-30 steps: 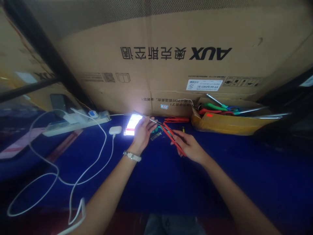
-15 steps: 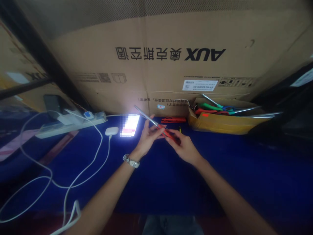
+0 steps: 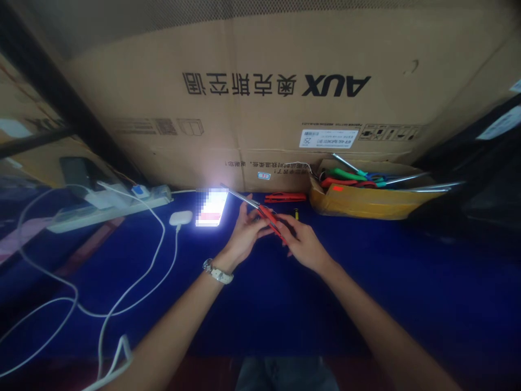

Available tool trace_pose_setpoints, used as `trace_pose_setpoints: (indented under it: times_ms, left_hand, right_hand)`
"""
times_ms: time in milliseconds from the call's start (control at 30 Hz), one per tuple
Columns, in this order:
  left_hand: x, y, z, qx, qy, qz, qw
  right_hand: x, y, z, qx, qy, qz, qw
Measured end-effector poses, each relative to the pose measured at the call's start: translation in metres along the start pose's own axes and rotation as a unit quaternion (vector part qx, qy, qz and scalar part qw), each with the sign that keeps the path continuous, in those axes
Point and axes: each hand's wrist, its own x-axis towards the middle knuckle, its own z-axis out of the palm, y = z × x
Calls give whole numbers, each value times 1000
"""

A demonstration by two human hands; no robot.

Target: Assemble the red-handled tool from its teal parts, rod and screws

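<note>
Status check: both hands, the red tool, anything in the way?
Left hand and right hand both on red-handled tool; metal shaft pointing away and left; lit screen near left hand, apparently not blocking.

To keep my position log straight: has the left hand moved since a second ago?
Yes, rightward in the picture: a second ago the left hand overlapped the lit phone; now it sits clear of its right edge.
</note>
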Motion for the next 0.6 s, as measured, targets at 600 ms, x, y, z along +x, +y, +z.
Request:
trace_pose_setpoints:
  times_ms: [600]
  left_hand:
    - [5,20,-14,40,-17,26,999]
  right_hand:
    - [-5,-2,-30,77,-161,29,984]
